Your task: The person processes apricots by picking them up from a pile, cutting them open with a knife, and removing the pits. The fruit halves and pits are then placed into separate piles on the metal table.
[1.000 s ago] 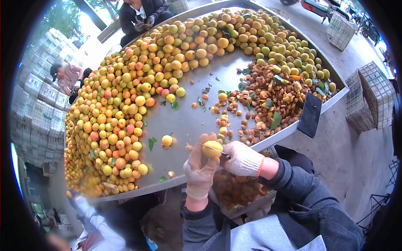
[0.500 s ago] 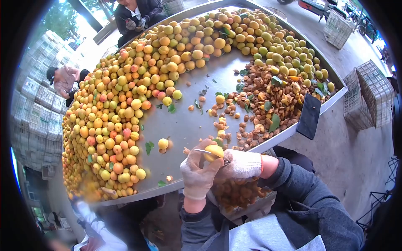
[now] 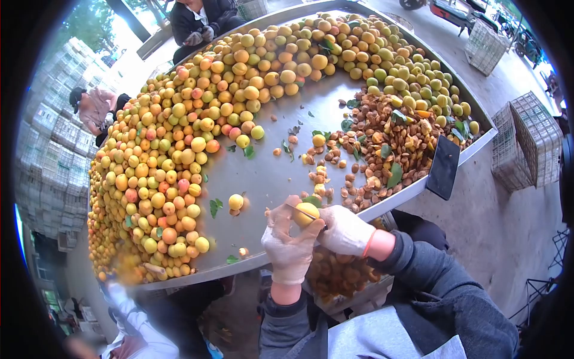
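Apricot [image 3: 307,213] (yellow) against knife [image 3: 306,213].

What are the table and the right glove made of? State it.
Table: metal, probably stainless steel, smooth with a dull sheen; it reflects light in soft, blurred patches. Right glove: apparently knitted fabric, matte, with a reddish cuff edge; cotton or synthetic, unclear.

I see a dark phone [image 3: 443,168] at the near edge of the surface [image 3: 263,176], by its right corner; pale crates [image 3: 543,140] stand on the floor [image 3: 478,239] beyond.
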